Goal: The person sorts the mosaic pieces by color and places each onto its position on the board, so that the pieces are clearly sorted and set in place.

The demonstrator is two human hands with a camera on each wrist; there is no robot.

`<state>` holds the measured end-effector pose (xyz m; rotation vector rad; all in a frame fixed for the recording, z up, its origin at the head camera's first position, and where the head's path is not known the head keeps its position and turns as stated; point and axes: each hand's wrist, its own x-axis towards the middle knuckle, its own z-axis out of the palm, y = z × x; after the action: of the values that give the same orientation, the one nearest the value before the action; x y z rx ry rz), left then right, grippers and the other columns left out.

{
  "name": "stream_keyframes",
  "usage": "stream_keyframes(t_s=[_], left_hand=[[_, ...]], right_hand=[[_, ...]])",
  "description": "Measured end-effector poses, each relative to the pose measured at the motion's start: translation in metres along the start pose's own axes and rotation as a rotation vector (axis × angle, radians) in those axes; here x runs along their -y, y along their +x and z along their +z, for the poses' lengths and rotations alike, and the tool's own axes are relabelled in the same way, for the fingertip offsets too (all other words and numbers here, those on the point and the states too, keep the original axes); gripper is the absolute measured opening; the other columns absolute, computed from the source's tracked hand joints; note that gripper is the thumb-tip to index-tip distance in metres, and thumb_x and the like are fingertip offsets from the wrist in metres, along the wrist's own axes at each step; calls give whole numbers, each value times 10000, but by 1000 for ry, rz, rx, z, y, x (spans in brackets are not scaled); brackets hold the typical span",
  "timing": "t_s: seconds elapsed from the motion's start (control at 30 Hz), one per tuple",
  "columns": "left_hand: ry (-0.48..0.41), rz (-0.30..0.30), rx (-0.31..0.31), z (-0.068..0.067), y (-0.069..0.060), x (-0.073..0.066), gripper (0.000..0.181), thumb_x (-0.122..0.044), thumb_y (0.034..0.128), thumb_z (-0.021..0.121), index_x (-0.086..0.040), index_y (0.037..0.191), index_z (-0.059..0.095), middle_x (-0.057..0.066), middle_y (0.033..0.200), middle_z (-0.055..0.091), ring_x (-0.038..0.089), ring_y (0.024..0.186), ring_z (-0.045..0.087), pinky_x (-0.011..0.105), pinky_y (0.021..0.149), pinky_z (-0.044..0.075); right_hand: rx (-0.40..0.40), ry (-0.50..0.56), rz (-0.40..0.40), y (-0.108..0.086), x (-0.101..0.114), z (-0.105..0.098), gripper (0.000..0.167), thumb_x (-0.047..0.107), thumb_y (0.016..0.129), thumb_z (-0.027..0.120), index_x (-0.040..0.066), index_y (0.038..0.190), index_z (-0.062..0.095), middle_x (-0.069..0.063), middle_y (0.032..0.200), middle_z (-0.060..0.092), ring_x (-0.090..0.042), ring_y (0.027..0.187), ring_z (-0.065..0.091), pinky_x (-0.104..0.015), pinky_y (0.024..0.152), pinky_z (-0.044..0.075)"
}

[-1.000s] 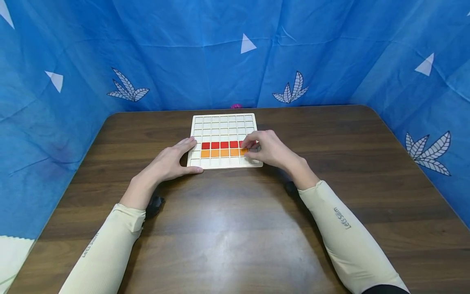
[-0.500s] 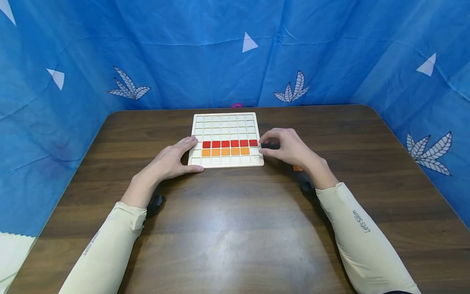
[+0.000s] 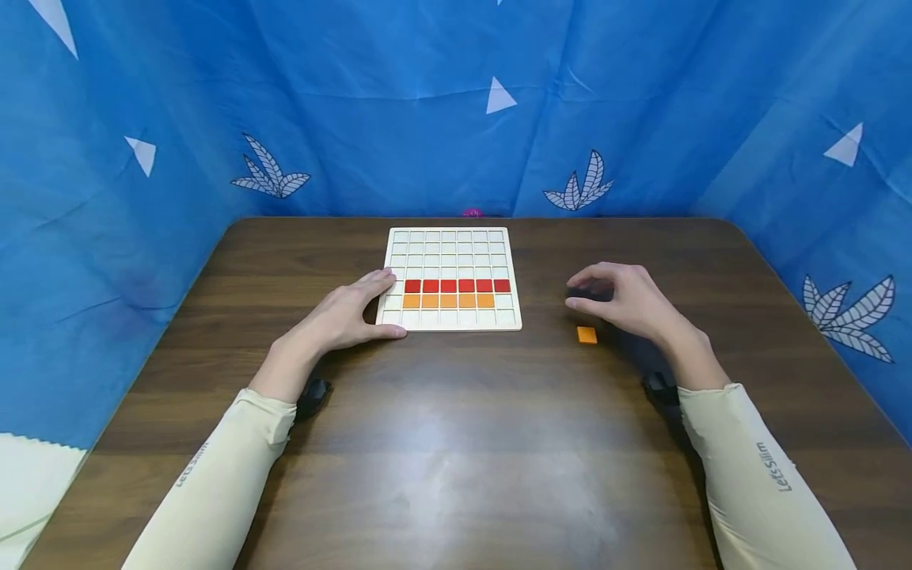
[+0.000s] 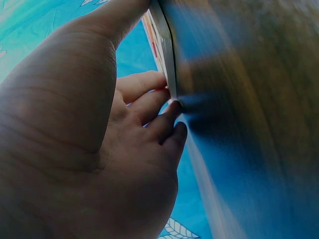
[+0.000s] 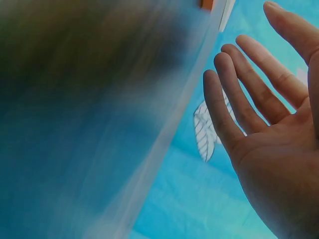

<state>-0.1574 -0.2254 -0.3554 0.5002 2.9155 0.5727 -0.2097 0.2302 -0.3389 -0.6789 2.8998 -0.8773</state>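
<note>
A cream grid board [image 3: 450,258] lies at the back middle of the table in the head view. One of its rows bears several red tiles [image 3: 448,286], with several orange tiles [image 3: 448,301] in the row nearer the person. My left hand [image 3: 342,314] touches the board's near left corner, thumb by the front edge and fingers along the left edge. In the left wrist view those fingertips meet the board's edge [image 4: 167,55]. My right hand [image 3: 627,299] hovers right of the board, fingers loosely bent and holding nothing. A loose orange tile [image 3: 587,335] lies just below its thumb.
The brown wooden table [image 3: 456,412] extends toward the person and to both sides. A blue patterned cloth [image 3: 399,119] hangs behind and beside it. Dark wrist cameras, such as the one under the right wrist [image 3: 659,389], sit low near the tabletop.
My right hand has moved off the board's right side and out to the right, uncovering the row ends and the loose orange tile. My left hand has stayed at the board's corner.
</note>
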Motion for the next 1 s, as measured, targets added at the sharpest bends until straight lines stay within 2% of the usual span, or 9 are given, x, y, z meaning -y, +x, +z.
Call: stream_keyframes(t_s=[0.2,0.3,0.43,0.63,0.87,1.0], left_hand=[[-12,35,4,16,9,-11,1018,-565,865,821,-67,1635,378,122,1731,302,321,1605,285,563,1259,325],[-26,46,37,27,11,-17,1020,-589,870,806,-79,1640,371,107,1736,293,309,1609,277,555,1264,323],[-37,43,68,35,11,-22,1024,-605,869,798,-89,1643,368,95,1740,286,294,1614,269,545,1269,319],[-38,26,33,24,9,-20,1022,-583,862,815,-95,1643,372,98,1738,291,311,1608,280,566,1259,327],[-13,-21,21,9,2,-7,1039,-582,870,810,-98,1658,335,113,1749,256,340,1613,254,597,1253,317],[3,-35,14,1,0,-2,1053,-602,872,799,-96,1662,321,127,1751,244,353,1615,243,608,1251,312]], right_hand=[[20,7,56,-38,-26,-14,427,403,927,825,132,1250,751,-129,1249,731,-352,1121,688,-611,1018,555],[51,-4,71,-55,-33,-16,470,443,911,832,133,1254,749,-129,1231,735,-353,1120,686,-626,1015,549],[111,0,77,-65,-35,-16,514,493,871,853,156,1246,757,-82,1195,750,-304,1115,681,-604,1022,553],[150,12,69,-51,-29,-16,550,498,826,890,170,1249,760,-43,1201,752,-259,1121,661,-576,1030,558],[200,36,41,-24,-19,-13,538,449,814,915,179,1254,759,-16,1218,751,-254,1156,654,-549,1065,537],[225,54,7,-14,-12,-13,511,407,809,929,184,1239,767,-5,1217,744,-248,1156,646,-523,1050,540]])
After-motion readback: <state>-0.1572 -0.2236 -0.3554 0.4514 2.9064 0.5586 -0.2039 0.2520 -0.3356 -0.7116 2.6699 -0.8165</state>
